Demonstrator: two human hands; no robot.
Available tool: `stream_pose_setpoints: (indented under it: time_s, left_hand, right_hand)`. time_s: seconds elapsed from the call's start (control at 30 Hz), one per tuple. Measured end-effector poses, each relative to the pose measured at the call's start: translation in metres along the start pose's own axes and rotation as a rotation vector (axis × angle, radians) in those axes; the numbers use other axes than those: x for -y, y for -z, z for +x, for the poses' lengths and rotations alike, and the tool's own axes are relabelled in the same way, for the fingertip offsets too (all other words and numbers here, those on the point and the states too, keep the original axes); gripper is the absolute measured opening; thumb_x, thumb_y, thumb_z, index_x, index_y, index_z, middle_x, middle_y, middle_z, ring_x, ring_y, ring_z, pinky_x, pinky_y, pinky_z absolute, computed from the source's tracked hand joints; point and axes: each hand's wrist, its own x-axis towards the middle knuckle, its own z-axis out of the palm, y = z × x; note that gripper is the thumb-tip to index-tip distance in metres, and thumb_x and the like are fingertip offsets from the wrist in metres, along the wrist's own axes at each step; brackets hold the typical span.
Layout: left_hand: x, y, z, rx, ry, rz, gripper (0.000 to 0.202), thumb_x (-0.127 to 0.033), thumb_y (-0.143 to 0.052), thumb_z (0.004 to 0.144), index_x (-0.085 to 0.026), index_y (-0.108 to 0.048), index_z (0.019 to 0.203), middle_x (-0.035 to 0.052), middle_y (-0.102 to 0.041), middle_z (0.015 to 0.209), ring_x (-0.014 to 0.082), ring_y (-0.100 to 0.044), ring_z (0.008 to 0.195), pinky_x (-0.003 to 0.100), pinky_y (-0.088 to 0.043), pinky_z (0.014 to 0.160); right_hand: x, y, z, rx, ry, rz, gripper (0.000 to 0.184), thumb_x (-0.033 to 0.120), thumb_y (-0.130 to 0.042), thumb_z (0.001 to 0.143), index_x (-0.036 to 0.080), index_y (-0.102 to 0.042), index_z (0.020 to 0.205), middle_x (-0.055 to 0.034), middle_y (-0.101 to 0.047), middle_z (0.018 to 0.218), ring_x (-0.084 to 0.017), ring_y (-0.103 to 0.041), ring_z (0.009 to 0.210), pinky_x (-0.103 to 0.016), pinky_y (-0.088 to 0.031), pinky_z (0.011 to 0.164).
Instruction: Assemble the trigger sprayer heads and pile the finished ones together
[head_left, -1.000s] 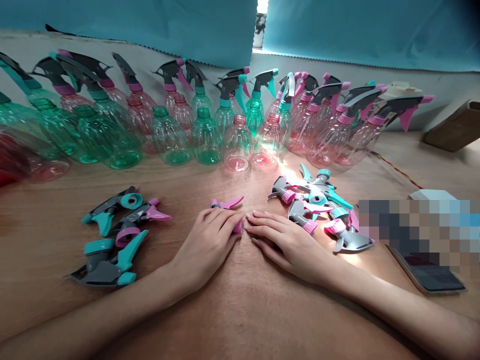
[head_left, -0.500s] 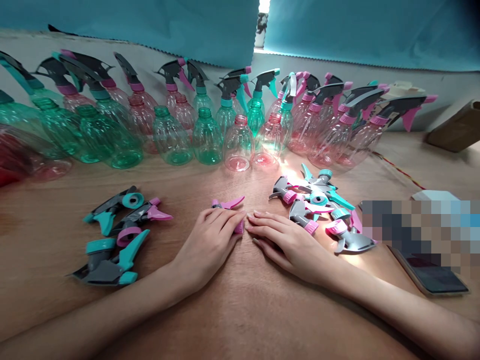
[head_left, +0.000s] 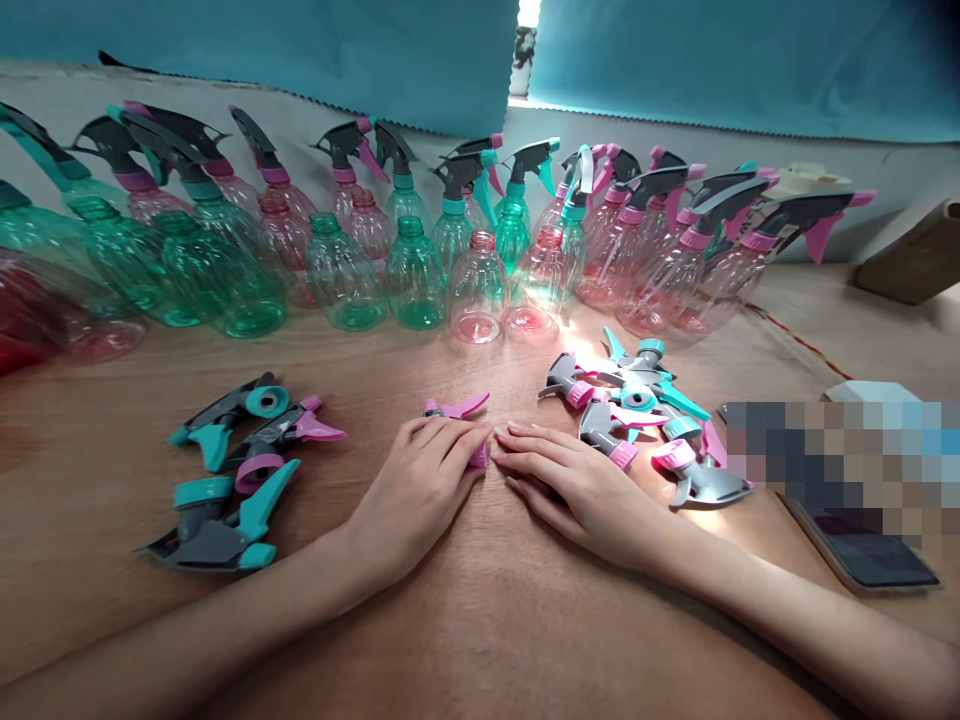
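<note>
My left hand (head_left: 416,490) lies palm down on the wooden table (head_left: 480,630), fingers stretched over a pink trigger spray head (head_left: 459,407) whose nozzle sticks out beyond the fingertips. My right hand (head_left: 574,485) rests flat beside it with nothing in it, and the fingertips of the two hands nearly touch. A pile of grey, pink and teal spray heads (head_left: 637,400) sits just right of my right hand. Several more spray heads (head_left: 232,460) lie to the left of my left hand.
Behind the hands runs a row of green and pink plastic bottles (head_left: 412,280), some open, others capped with sprayers. A phone (head_left: 862,555), a white box (head_left: 870,390) and a wooden block (head_left: 915,255) sit at the right. Blue curtains (head_left: 337,50) hang behind.
</note>
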Motion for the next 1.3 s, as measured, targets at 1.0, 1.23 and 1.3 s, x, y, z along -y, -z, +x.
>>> stream_pose_setpoints:
  time_s: [1.0,1.23,1.3]
  left_hand:
    - [-0.004,0.011,-0.001,-0.072,0.001,-0.128,0.031,-0.018,-0.048,0.093,-0.017,-0.047,0.124,0.0081,-0.06,0.113,0.0209,-0.055,0.104,0.037,-0.042,0.089]
    - [-0.005,0.013,-0.004,-0.117,0.024,-0.179,0.031,-0.015,-0.05,0.092,-0.019,-0.047,0.123,0.0075,-0.061,0.112,0.0203,-0.055,0.105,0.035,-0.043,0.09]
    - [-0.005,0.013,-0.004,-0.144,0.016,-0.184,0.031,-0.015,-0.049,0.092,-0.018,-0.047,0.122,0.0075,-0.062,0.11,0.02,-0.056,0.103,0.034,-0.043,0.089]
  right_hand:
    - [0.002,0.003,0.001,-0.012,0.002,0.008,0.03,0.016,-0.045,0.09,0.015,-0.058,0.118,-0.0118,-0.061,0.126,-0.021,-0.05,0.123,-0.043,-0.042,0.105]
    - [0.003,0.002,-0.001,-0.055,0.007,0.018,0.026,0.013,-0.046,0.089,0.016,-0.06,0.111,-0.0122,-0.066,0.114,-0.022,-0.056,0.115,-0.042,-0.048,0.098]
    - [0.003,0.001,-0.001,-0.086,0.009,0.024,0.024,0.012,-0.047,0.089,0.014,-0.06,0.109,-0.0127,-0.067,0.11,-0.021,-0.06,0.109,-0.039,-0.051,0.093]
